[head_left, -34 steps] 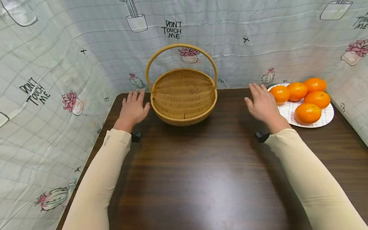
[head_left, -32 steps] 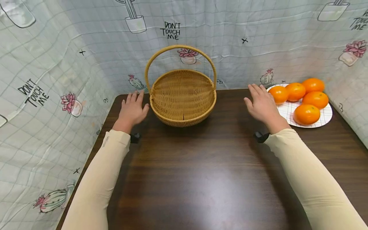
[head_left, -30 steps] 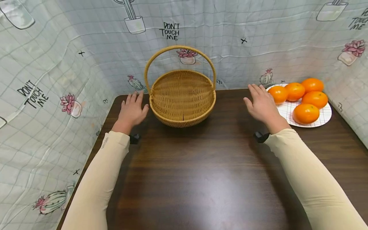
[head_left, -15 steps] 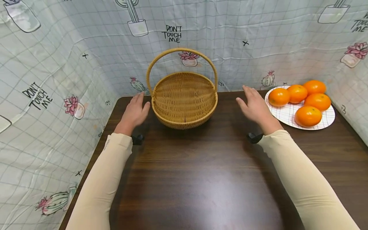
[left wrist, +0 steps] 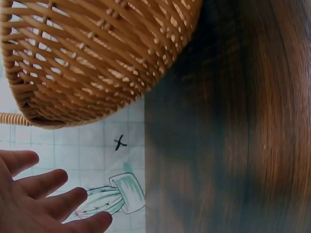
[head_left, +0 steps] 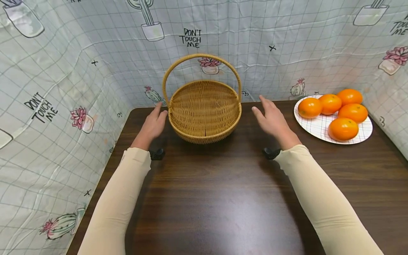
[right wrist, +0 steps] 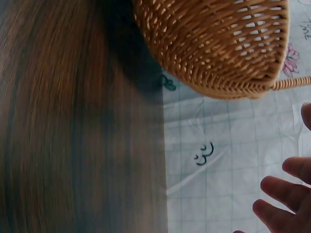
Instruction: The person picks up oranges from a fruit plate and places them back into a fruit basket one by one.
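Observation:
A woven wicker basket [head_left: 204, 109] with a tall arched handle stands upright at the back of the table, and nothing lies in it. Close by its left side is my left hand [head_left: 153, 124], fingers extended; the left wrist view shows a gap between the fingers [left wrist: 51, 183] and the basket wall [left wrist: 97, 58]. My right hand [head_left: 272, 120] hovers to the right of the basket, farther off than the left, with its fingers straight and apart. In the right wrist view its fingertips [right wrist: 272, 189] hold nothing, and the basket [right wrist: 218, 48] is apart from them.
A white plate [head_left: 313, 128] with a grid pattern holds several oranges [head_left: 343, 129] at the back right of the dark wooden table [head_left: 216, 198]. Patterned cloth [head_left: 127, 46] hangs close behind the basket and along both sides. A dark band sits at each wrist.
My right hand has moved left, away from the plate and toward the basket. The left hand has turned and shifted slightly right, closer to the basket. The basket and oranges have stayed put.

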Demonstrator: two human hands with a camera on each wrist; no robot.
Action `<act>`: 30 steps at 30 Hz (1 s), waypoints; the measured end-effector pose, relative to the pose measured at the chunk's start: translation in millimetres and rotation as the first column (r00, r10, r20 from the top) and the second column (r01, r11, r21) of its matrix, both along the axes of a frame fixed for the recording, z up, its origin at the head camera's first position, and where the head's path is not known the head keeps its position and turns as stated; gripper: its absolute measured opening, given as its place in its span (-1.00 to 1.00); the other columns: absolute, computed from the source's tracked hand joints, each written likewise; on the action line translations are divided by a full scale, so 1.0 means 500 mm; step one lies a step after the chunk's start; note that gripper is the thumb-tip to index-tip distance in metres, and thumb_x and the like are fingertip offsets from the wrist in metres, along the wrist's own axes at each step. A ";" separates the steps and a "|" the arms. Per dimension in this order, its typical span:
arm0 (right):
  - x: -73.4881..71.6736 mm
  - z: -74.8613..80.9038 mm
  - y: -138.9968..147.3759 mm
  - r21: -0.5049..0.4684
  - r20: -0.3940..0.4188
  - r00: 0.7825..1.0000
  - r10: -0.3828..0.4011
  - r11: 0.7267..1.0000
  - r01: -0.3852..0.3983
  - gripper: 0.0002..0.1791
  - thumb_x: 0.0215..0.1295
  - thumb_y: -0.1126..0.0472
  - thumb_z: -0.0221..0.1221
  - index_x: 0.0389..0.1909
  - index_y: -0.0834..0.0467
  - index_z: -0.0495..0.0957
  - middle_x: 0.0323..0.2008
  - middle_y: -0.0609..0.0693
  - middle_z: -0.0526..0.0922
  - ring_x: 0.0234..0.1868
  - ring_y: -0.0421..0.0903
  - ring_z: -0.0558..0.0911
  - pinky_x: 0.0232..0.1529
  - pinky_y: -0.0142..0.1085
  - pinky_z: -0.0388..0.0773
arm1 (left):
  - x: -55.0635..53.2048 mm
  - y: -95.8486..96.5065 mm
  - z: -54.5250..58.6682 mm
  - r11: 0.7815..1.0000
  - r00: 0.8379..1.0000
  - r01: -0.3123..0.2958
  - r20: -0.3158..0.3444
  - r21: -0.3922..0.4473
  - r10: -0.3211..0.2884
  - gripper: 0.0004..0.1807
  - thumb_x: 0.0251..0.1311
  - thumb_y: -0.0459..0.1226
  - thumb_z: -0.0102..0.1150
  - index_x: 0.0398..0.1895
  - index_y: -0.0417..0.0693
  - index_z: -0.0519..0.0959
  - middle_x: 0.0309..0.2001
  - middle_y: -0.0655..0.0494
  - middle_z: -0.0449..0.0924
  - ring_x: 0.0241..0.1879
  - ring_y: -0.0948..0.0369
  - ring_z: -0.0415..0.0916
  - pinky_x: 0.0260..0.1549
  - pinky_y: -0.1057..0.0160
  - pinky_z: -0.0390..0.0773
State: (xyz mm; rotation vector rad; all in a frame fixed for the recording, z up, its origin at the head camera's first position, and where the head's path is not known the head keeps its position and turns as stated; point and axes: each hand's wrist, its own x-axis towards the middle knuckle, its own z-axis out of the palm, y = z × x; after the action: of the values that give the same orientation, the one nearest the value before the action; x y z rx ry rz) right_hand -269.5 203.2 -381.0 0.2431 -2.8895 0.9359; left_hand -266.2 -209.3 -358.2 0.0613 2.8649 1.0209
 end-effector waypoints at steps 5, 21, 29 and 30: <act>-0.004 -0.005 -0.017 -0.027 0.028 1.000 0.002 1.000 -0.002 -0.19 0.47 -0.28 -0.27 0.55 0.11 -0.09 0.51 0.25 0.01 0.50 0.28 0.03 0.42 0.21 0.00 | 0.001 0.009 0.000 0.998 0.998 -0.011 0.065 0.059 0.007 -0.32 0.46 0.14 -0.55 0.57 0.25 -0.29 0.58 0.02 -0.25 0.53 -0.10 -0.19 0.42 -0.22 -0.03; -0.010 -0.004 -0.079 -0.127 0.157 0.987 0.035 0.992 -0.015 -0.12 0.39 -0.42 -0.36 0.56 0.00 -0.17 0.53 0.18 -0.02 0.52 0.22 0.01 0.44 0.17 0.01 | -0.003 0.025 -0.029 0.971 0.990 -0.042 0.137 0.234 0.009 -0.31 0.47 0.10 -0.51 0.57 0.14 -0.26 0.57 0.03 -0.19 0.55 0.01 -0.26 0.47 -0.11 -0.12; -0.009 -0.014 -0.097 -0.217 0.227 0.971 0.074 0.976 -0.024 -0.15 0.40 -0.41 -0.34 0.56 -0.05 -0.16 0.53 0.12 0.02 0.51 0.19 0.08 0.42 0.14 0.09 | 0.007 0.042 -0.043 0.941 0.992 -0.041 0.123 0.335 0.000 -0.34 0.49 0.05 -0.48 0.58 0.16 -0.23 0.56 0.02 -0.11 0.54 0.05 -0.21 0.48 -0.05 -0.11; -0.009 -0.015 -0.096 -0.231 0.231 0.970 0.078 0.973 -0.023 -0.18 0.41 -0.39 -0.33 0.56 -0.07 -0.16 0.53 0.10 0.04 0.50 0.18 0.10 0.41 0.15 0.10 | 0.008 0.046 -0.044 0.938 0.993 -0.043 0.121 0.344 0.001 -0.34 0.49 0.05 -0.49 0.58 0.16 -0.23 0.56 0.02 -0.12 0.55 0.06 -0.21 0.48 -0.05 -0.11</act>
State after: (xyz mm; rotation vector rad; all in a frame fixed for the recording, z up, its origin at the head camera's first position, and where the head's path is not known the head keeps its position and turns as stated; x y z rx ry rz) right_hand -273.8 155.2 -388.8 0.1983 -2.9611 1.3825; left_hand -262.4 -186.3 -380.2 -0.0060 2.5531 1.4688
